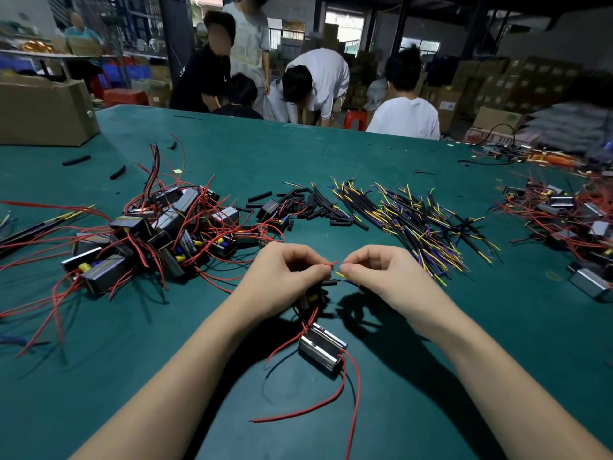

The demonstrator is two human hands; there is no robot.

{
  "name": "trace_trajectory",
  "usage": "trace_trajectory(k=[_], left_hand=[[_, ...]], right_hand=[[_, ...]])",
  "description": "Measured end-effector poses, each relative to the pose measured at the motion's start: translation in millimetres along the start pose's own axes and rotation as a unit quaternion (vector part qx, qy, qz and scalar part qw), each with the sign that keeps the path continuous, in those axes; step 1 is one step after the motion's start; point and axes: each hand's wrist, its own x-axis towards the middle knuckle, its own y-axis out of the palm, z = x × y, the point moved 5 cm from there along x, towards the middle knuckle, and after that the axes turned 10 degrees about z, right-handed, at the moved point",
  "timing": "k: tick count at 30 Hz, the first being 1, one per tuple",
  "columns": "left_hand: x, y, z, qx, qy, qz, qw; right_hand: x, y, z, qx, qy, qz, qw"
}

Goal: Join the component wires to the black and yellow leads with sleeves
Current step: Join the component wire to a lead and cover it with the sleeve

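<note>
My left hand [285, 272] pinches the tip of a thin red component wire [330, 265], with a short black sleeve [330, 282] just below its fingers. My right hand [381, 270] pinches a black and yellow lead [345, 277], whose yellow end points at the red tip. The two ends sit a few centimetres apart above the green table [431, 376]. A boxy metal component [321, 345] with red wires lies below my hands, between my forearms. What my left palm holds besides the wire is hidden.
A heap of components with red wires [159, 237] lies to the left. Loose black sleeves [311, 207] and a pile of black and yellow leads [421, 224] lie behind my hands. More components [570, 220] sit at the right. A cardboard box [43, 111] stands far left. Several people stand beyond the table.
</note>
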Motion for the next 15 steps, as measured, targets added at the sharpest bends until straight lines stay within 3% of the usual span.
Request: trace_trajectory(k=[5,15], left_hand=[[0.2,2.0,-0.1,0.000,0.002,-0.004,1.000],[0.8,1.9,0.0,-0.017,0.007,-0.007,1.000]], right_hand=[[1.5,-1.3,-8.2,0.028,0.026,-0.017,0.999],[0.9,1.5,1.6,0.012,-0.049,-0.012,0.999]])
